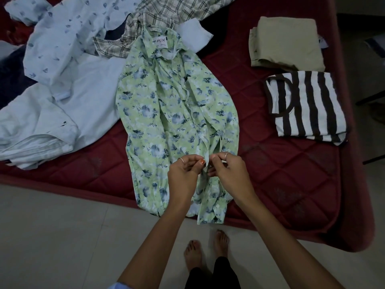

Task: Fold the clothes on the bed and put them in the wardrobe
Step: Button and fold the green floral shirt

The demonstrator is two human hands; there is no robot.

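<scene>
A green floral shirt (166,113) lies lengthwise on the dark red mattress (281,170), collar far from me, its hem hanging over the near edge. My left hand (183,172) and my right hand (227,170) meet at the lower front placket; each pinches one edge of the shirt's front opening between thumb and fingers. Unfolded clothes lie at the left: a pale blue plain shirt (52,122), a pale blue printed shirt (68,38) and a checked shirt (166,11).
A folded khaki garment (287,42) and a folded black-and-white striped top (306,105) sit side by side at the right of the mattress. Pale tiled floor (62,236) runs along the near edge, where my bare feet stand.
</scene>
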